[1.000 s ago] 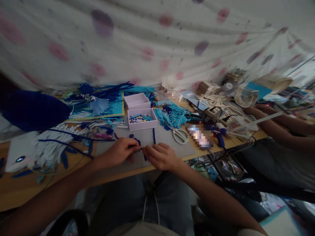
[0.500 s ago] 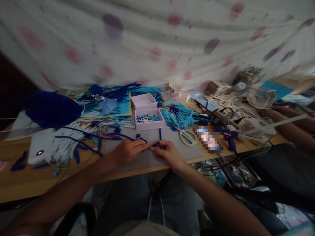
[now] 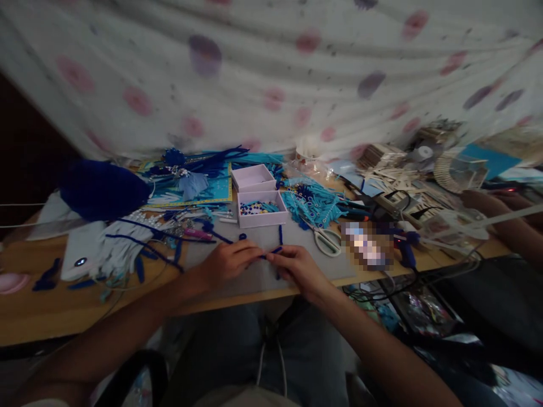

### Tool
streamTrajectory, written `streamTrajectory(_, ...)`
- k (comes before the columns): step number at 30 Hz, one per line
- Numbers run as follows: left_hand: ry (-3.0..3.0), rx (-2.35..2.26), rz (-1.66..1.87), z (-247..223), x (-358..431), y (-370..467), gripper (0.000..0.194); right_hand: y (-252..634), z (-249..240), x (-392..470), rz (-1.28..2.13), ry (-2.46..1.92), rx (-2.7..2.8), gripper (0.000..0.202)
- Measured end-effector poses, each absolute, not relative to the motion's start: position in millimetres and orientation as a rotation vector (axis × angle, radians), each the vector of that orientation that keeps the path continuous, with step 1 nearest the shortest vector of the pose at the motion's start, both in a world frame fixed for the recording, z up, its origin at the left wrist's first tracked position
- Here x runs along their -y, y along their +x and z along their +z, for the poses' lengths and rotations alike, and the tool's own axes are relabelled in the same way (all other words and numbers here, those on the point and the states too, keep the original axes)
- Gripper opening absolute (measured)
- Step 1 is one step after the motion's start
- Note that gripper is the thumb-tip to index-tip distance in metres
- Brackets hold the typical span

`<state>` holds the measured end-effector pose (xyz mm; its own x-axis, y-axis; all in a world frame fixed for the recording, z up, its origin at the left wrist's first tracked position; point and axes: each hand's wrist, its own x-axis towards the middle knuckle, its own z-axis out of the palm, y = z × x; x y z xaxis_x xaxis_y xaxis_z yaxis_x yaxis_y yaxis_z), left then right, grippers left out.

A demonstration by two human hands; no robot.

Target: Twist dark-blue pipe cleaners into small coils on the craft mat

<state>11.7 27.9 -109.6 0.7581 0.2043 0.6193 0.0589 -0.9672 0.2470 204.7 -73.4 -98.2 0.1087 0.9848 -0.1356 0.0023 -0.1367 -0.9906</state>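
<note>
Over the grey mat (image 3: 254, 285), my left hand (image 3: 229, 263) and my right hand (image 3: 301, 271) meet with fingertips pinched. Between them runs a dark blue pipe cleaner (image 3: 263, 256), gripped from both sides. A short blue tip (image 3: 276, 250) sticks up above my right fingers. Just behind my left hand lies a small blue coil (image 3: 242, 236), and a straight blue piece (image 3: 280, 233) rests beyond my right hand. The fingertips partly hide what they hold.
A white box (image 3: 263, 217) of beads stands ahead, its lid (image 3: 253, 177) behind. Scissors (image 3: 327, 242), light-blue pipe cleaner pieces (image 3: 314, 203) and a blue glue gun (image 3: 406, 249) lie to the right. White pieces (image 3: 127, 243) and a dark blue bundle (image 3: 104, 189) are left. Another person's arm (image 3: 500, 217) reaches in.
The whole view has shifted, so things on the table appear slightly farther right. Both hands keep their pinch on the pipe cleaner, with a small change in finger position.
</note>
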Motion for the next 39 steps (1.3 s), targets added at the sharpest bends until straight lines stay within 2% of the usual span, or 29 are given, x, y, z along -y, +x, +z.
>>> streamTrajectory(3,2.915,-0.101,1.055,-115.2,-31.1,9.2,0.032,203.5,-91.8,72.2,1.511,-1.297,0.852,0.041)
streamTrajectory(9,3.022,-0.025,0.908,-119.4,-35.1,8.1,0.037,209.3,-83.5,73.2,1.574,-1.325,0.827,0.043)
streamTrajectory(15,2.866,-0.036,0.969,-115.8,-30.5,10.4,0.034,210.6,-84.6,71.2,1.532,-1.309,0.927,0.042)
streamTrajectory(17,2.766,-0.135,0.948,-112.5,-26.9,13.7,0.03,211.1,-86.2,72.8,1.265,-1.361,1.177,0.038)
streamTrajectory(20,2.447,-0.388,0.772,-104.1,-21.9,19.0,0.033,215.9,-86.2,78.6,0.509,-1.364,1.808,0.023)
streamTrajectory(22,2.187,-0.496,0.573,-97.8,-20.3,21.6,0.039,220.0,-86.6,82.7,0.051,-1.26,2.18,0.022)
streamTrajectory(24,2.021,-0.524,0.386,-93.4,-20.0,23.1,0.041,221.2,-89.3,84.9,-0.162,-1.16,2.328,0.025)
streamTrajectory(25,2.006,-0.529,0.347,-92.5,-19.9,23.4,0.041,220.1,-91.3,85.1,-0.164,-1.154,2.28,0.025)
streamTrajectory(27,2.131,-0.523,0.442,-93.7,-19.8,23.1,0.039,214.9,-94.8,83.8,0.063,-1.235,1.994,0.022)
streamTrajectory(29,2.369,-0.475,0.705,-98.6,-20.1,20.9,0.034,208.0,-95.6,81.0,0.52,-1.349,1.561,0.02)
streamTrajectory(31,2.585,-0.356,0.934,-105.5,-21.6,16.6,0.029,202.6,-93.5,78.0,1.026,-1.363,1.159,0.028)
streamTrajectory(34,2.79,-0.174,1.0,-113.9,-25.8,8.3,0.031,199.9,-90.6,74.6,1.466,-1.275,0.869,0.038)
streamTrajectory(36,2.843,-0.095,0.987,-114.9,-27.6,5.5,0.034,201.1,-91.8,74.4,1.449,-1.269,0.922,0.037)
streamTrajectory(39,2.758,-0.143,0.902,-108.8,-25.3,9.0,0.033,206.8,-96.1,78.5,0.928,-1.366,1.352,0.027)
